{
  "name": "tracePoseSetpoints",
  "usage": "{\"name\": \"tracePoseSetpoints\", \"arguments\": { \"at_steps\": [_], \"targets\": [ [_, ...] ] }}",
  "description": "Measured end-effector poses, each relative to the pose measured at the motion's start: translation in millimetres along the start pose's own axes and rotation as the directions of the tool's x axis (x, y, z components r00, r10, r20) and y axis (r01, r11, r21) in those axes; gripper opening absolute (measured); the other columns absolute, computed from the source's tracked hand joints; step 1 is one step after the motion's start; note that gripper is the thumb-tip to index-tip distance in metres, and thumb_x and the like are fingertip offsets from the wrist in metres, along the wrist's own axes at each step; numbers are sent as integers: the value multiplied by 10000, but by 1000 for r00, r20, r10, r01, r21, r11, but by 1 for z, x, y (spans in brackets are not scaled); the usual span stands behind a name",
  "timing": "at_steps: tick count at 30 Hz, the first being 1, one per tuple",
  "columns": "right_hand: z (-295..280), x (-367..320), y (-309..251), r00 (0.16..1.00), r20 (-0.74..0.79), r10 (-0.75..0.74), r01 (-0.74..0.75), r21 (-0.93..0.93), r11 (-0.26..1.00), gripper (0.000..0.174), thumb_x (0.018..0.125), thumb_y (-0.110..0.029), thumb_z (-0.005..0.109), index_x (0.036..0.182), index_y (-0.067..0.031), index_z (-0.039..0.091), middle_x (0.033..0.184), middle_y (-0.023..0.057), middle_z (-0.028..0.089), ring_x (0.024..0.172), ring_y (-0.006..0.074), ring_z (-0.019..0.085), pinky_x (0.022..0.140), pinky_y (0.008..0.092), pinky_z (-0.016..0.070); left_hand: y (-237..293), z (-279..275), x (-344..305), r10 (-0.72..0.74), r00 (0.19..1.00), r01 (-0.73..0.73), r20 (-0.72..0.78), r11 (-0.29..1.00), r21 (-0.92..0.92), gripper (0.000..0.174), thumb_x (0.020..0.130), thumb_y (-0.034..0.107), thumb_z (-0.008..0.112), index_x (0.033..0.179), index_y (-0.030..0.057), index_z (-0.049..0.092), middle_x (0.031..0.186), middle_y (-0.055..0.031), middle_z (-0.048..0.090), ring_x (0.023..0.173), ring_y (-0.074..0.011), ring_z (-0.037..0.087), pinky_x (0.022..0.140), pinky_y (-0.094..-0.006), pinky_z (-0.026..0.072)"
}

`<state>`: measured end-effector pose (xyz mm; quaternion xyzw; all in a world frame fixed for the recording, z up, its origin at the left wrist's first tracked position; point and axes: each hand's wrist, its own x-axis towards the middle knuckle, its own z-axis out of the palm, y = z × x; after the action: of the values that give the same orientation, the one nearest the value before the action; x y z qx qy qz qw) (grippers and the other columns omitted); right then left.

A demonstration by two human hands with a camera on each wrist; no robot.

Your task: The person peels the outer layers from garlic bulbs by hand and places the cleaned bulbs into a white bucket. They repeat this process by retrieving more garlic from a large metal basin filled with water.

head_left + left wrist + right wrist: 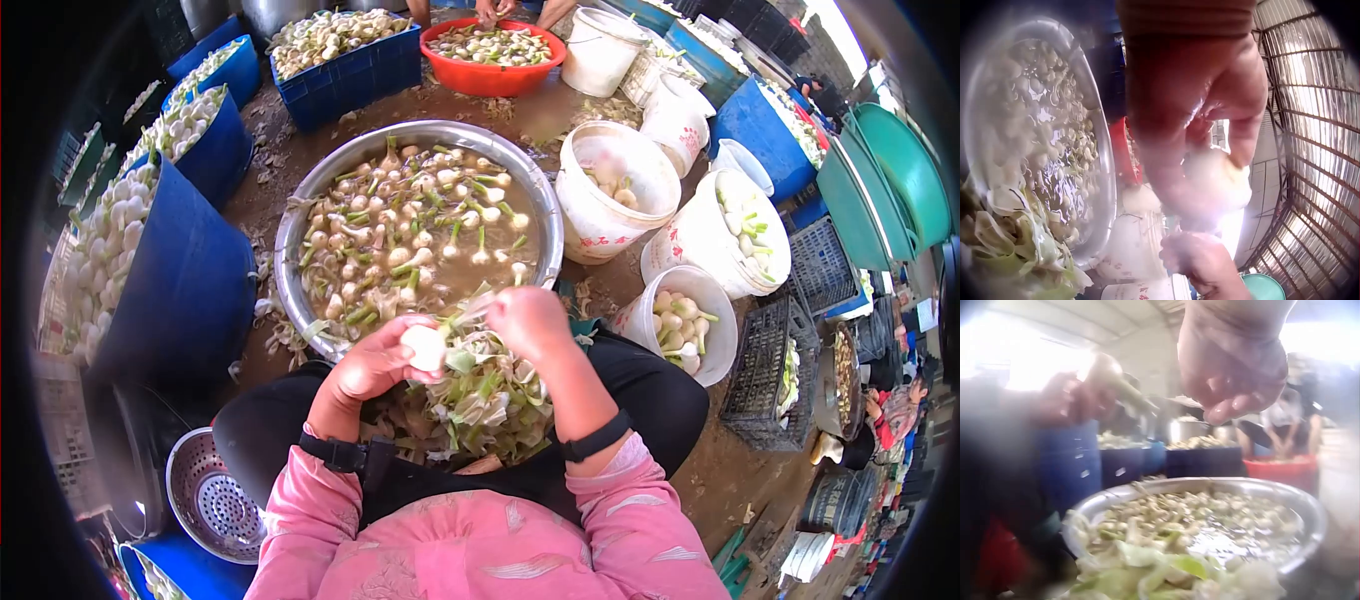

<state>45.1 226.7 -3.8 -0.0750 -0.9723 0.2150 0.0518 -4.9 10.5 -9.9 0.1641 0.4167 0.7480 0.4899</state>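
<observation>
My left hand (372, 368) grips a white garlic bulb (426, 347) with fingers and thumb around it, its green stem pointing to the right. Curled close by the stem end, my right hand (528, 322) pinches a pale strip of peel (478, 304). From the right wrist view, the right hand (1234, 378) has its fingertips tucked in, and the bulb (1105, 367) shows blurred at left. Below both hands, a heap of stripped leaves and peel (490, 400) lies in my lap. Just beyond is a metal basin (548, 225) of murky water with many stemmed garlic bulbs floating.
White buckets (612, 235) with some bulbs stand to the right, beside a black crate (745, 385). Blue tubs (190, 270) heaped with bulbs line the left, above a metal colander (225, 505). Another person's hands (492, 12) work over a red basin (490, 78) at the back.
</observation>
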Motion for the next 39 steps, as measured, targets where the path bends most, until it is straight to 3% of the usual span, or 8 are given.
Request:
{"name": "tracePoseSetpoints", "arguments": {
  "at_steps": [2,5,6,9,22,28,33,39],
  "targets": [
    [8,10,43,962,-37,272,-274,-55,960,214,705,-222,526,610,-41,589,590,145,562,541,259,556,536,354,435,0,-12,4,76,994,-60,74,977,-203,494,757,350,549,1104,30,403,948,-95,518,743,-233,563,610,-297,485],
    [10,8,40,899,244,365,-438,519,734,241,712,-261,595,689,-22,609,611,111,584,538,170,551,525,296,430,-2,-15,8,176,968,-183,-181,983,-24,493,688,406,606,1000,61,445,715,-83,507,528,-157,492,391,-196,320],
    [-9,-5,5,997,58,44,-72,690,720,266,716,-267,629,778,-9,611,643,79,591,566,111,522,528,253,413,-6,-21,6,134,972,-124,-195,990,61,482,668,394,630,971,66,448,689,-84,501,497,-149,475,376,-183,286],
    [0,-4,-8,963,92,-254,164,550,819,159,728,-163,542,837,-77,619,692,129,571,648,276,546,589,321,419,-4,-10,11,75,984,-78,-165,997,-14,449,637,296,643,950,68,415,686,-102,502,474,-153,461,366,-180,280],
    [12,-12,-15,939,89,-332,265,431,863,161,765,-151,481,773,-43,599,662,122,572,627,262,553,577,327,425,-6,-13,7,-20,995,16,-93,999,-50,424,651,294,584,941,32,418,684,-82,495,464,-146,465,358,-187,276],
    [16,-10,-20,964,234,-123,-105,765,636,145,757,-136,476,723,-24,562,668,141,565,617,307,536,567,360,418,-16,-10,13,73,959,-29,-275,986,162,484,773,337,548,1115,16,427,866,-25,534,663,-109,502,525,-182,366],
    [33,-2,-9,970,-241,-15,115,408,906,116,767,-112,473,773,-15,537,730,173,544,722,346,516,633,396,410,-9,3,18,102,990,-90,-96,988,126,605,725,409,583,1139,-1,419,923,-27,536,759,-87,496,602,-195,395],
    [59,9,21,973,168,160,-141,-119,983,140,721,-95,456,752,-30,576,761,166,583,735,323,570,633,420,451,-23,-7,21,22,994,-28,-108,998,-53,522,750,247,590,1170,14,383,985,-32,518,827,-101,506,666,-203,409]
  ]
}}
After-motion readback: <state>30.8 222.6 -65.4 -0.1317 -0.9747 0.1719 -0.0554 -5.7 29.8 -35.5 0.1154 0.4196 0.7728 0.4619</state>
